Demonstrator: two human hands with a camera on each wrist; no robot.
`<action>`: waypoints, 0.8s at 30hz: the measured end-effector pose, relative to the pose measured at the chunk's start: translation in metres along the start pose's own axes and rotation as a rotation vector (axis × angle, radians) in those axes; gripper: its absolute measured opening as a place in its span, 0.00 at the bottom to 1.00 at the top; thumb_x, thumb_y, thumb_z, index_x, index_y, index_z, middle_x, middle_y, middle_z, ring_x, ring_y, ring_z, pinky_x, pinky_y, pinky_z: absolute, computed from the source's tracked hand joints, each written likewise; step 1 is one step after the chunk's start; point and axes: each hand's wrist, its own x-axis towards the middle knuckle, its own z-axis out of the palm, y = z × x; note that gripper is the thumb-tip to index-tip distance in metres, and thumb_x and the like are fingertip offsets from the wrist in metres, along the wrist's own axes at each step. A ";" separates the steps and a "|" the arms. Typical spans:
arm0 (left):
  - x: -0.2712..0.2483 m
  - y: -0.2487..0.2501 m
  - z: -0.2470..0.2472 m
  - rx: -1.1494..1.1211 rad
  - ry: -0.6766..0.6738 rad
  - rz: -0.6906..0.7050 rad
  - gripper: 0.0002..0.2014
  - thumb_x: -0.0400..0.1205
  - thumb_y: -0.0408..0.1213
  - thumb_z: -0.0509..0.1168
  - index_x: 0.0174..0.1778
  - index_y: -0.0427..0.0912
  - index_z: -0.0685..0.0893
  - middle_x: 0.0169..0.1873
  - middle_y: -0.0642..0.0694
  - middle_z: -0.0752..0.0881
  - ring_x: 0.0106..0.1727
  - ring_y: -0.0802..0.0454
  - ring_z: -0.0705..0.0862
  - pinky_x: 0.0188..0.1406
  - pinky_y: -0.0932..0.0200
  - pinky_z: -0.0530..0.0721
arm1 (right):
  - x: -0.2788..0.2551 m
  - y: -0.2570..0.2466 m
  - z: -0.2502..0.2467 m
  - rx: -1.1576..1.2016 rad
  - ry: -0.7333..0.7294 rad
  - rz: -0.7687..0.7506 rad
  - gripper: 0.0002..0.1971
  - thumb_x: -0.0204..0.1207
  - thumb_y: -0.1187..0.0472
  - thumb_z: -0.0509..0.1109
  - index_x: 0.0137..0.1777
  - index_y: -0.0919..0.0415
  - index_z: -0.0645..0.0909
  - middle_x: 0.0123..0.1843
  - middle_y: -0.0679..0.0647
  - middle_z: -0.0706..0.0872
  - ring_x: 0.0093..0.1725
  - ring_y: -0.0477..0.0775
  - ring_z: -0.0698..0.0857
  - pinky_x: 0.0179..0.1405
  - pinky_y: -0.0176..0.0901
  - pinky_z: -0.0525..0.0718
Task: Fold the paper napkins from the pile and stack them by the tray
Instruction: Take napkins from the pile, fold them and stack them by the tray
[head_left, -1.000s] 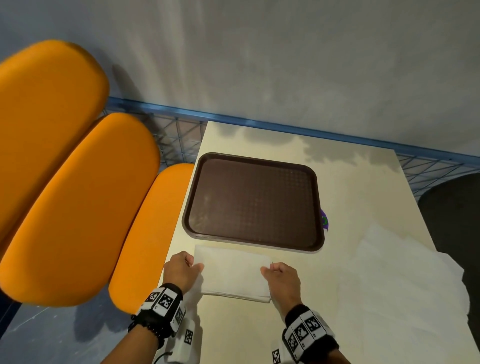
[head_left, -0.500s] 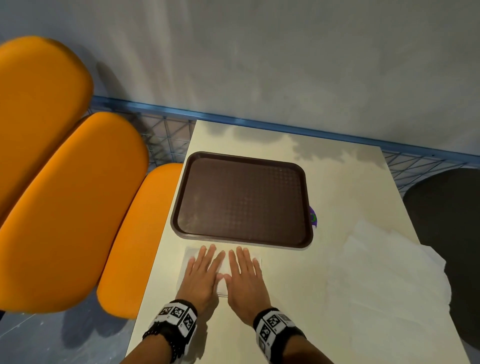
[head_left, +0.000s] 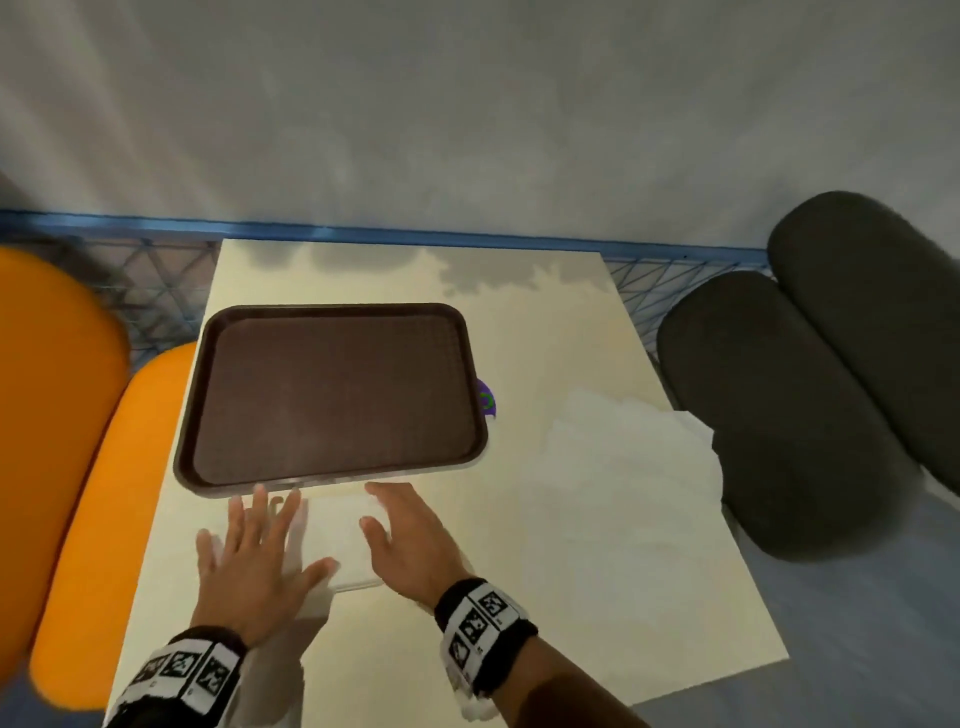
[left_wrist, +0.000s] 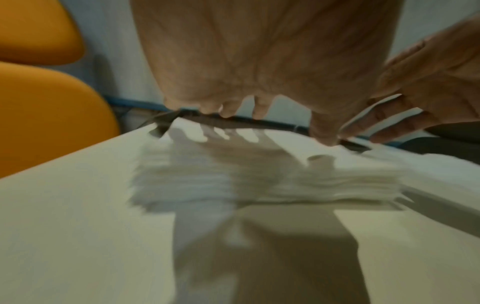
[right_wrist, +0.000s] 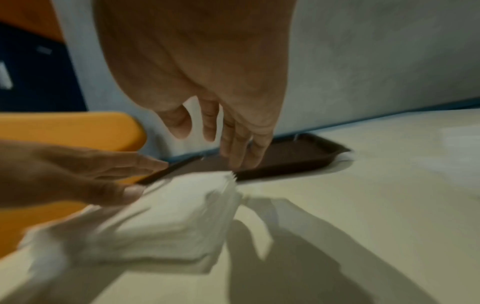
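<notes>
A dark brown tray (head_left: 470, 364) lies on the cream table (head_left: 597, 597). Against its near edge sits a stack of folded white napkins (head_left: 335, 535), also in the left wrist view (left_wrist: 259, 183) and the right wrist view (right_wrist: 155, 216). My left hand (head_left: 254, 551) is spread flat over the stack's left part, fingers straight, casting a shadow on it. My right hand (head_left: 410, 535) is open at the stack's right edge, its fingers (right_wrist: 233, 139) hanging relaxed above the far corner. The loose pile of unfolded napkins (head_left: 623, 457) lies at the table's right side.
Orange seats (head_left: 104, 493) run along the table's left side and dark grey seats (head_left: 779, 415) along the right. A blue rail with wire mesh (head_left: 649, 291) lines the far edge under a grey wall. A small purple thing (head_left: 487, 402) peeks out at the tray's right rim.
Both hands lay flat side by side on the folded stack; now they have parted, and the right one has slid to the stack's right edge. The head view has swung rightward.
</notes>
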 end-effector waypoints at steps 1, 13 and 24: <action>-0.004 0.013 -0.005 -0.015 0.066 0.022 0.44 0.79 0.71 0.55 0.87 0.52 0.55 0.88 0.42 0.47 0.88 0.40 0.42 0.81 0.31 0.39 | -0.009 0.011 -0.014 0.075 0.078 0.026 0.18 0.84 0.51 0.59 0.71 0.52 0.78 0.68 0.53 0.84 0.66 0.55 0.83 0.69 0.50 0.80; -0.027 0.190 0.017 -0.243 -0.304 0.422 0.08 0.86 0.58 0.58 0.58 0.64 0.76 0.55 0.65 0.80 0.60 0.60 0.76 0.59 0.60 0.75 | -0.090 0.220 -0.156 -0.466 0.176 0.448 0.24 0.80 0.62 0.62 0.76 0.52 0.73 0.72 0.50 0.77 0.72 0.54 0.75 0.66 0.48 0.76; -0.046 0.228 0.015 -0.452 -0.224 0.306 0.08 0.83 0.53 0.66 0.50 0.56 0.86 0.45 0.61 0.90 0.50 0.68 0.86 0.53 0.69 0.82 | -0.079 0.250 -0.175 -0.599 0.188 0.251 0.11 0.54 0.66 0.82 0.33 0.58 0.82 0.33 0.53 0.81 0.32 0.59 0.81 0.29 0.48 0.74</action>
